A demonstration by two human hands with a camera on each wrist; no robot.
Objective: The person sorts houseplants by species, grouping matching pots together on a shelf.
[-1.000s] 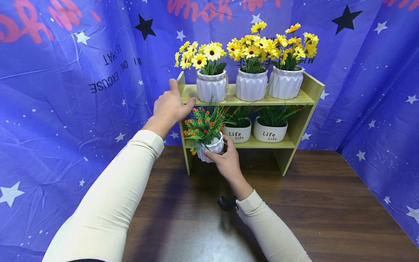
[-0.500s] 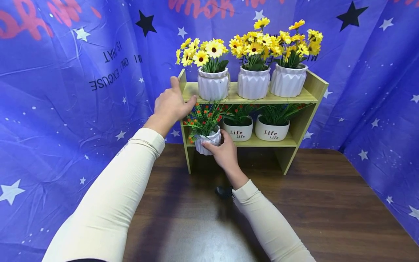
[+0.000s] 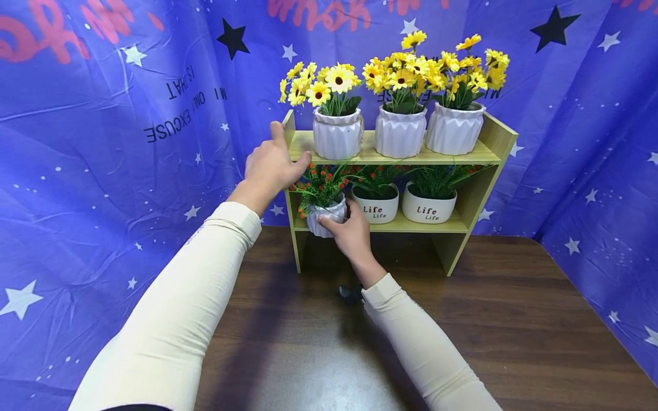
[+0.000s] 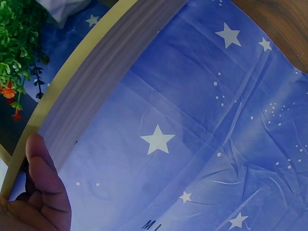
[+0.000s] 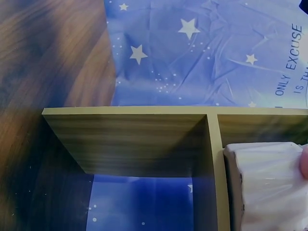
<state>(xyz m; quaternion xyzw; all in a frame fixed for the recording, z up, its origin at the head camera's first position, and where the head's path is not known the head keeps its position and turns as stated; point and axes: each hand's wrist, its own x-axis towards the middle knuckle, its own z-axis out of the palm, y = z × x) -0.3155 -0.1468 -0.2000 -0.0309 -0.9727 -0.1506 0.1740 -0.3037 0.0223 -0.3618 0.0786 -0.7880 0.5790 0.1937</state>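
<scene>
My right hand [image 3: 354, 231] holds a white ribbed pot [image 3: 334, 212] of green plants with red and orange flowers, thumb on its front and fingers at its right side. The pot stands upright at the left front of the lower board of a light wooden shelf [image 3: 411, 227]. In the right wrist view, the base of the pot [image 5: 269, 187] is close over that board, with only a fingertip showing. My left hand [image 3: 272, 165] grips the shelf's left side panel. The left wrist view shows its fingers [image 4: 45, 175] curled at the panel's edge [image 4: 72, 72].
On the top board stand three white pots [image 3: 337, 136] of yellow flowers. Two white oval planters [image 3: 429, 208] marked "Life" sit on the lower board to the right. A blue star-printed curtain [image 3: 128, 228] surrounds the brown wooden table [image 3: 514, 319].
My right hand has moved the potted plant up and away from me, from in front of the shelf to its lower board. My left hand keeps its grip on the shelf.
</scene>
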